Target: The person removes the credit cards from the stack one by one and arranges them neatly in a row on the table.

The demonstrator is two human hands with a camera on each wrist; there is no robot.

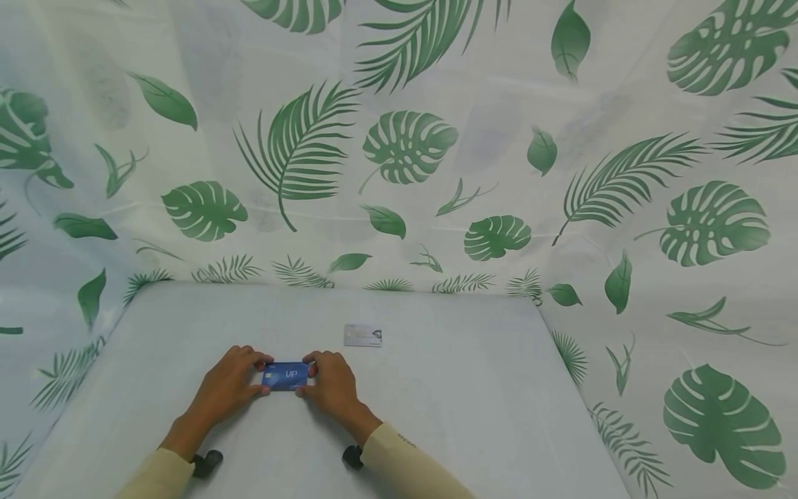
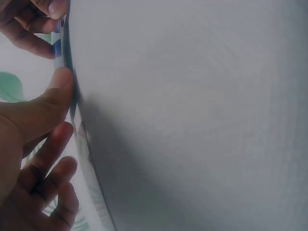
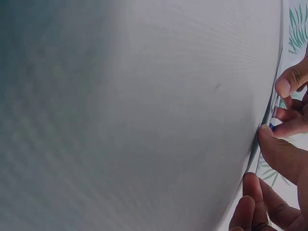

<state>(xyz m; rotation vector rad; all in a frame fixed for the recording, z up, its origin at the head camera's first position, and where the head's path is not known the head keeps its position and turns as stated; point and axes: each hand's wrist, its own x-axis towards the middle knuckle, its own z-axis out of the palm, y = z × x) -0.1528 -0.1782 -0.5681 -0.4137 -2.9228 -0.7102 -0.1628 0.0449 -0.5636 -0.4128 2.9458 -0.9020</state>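
Note:
A blue card (image 1: 285,376) printed "VIP", with a gold chip at its left, lies flat close over the white table in the head view. My left hand (image 1: 227,384) pinches its left end between thumb and fingertips. At the opposite end, my right hand (image 1: 337,388) grips the corners the same way. Farther back and a little to the right is a silver-grey card (image 1: 363,335), touched by neither hand. From the left wrist, the thumb (image 2: 60,86) shows low at the tabletop, and the card is seen nearly edge-on. The right thumb (image 3: 269,139) appears likewise in the right wrist view.
The white tabletop (image 1: 474,388) stretches out on both sides of the hands. Behind and beside it hangs a pale curtain (image 1: 436,201) with green leaf prints. A dark wrist device (image 1: 208,464) sits under the left sleeve, another (image 1: 352,457) by the right.

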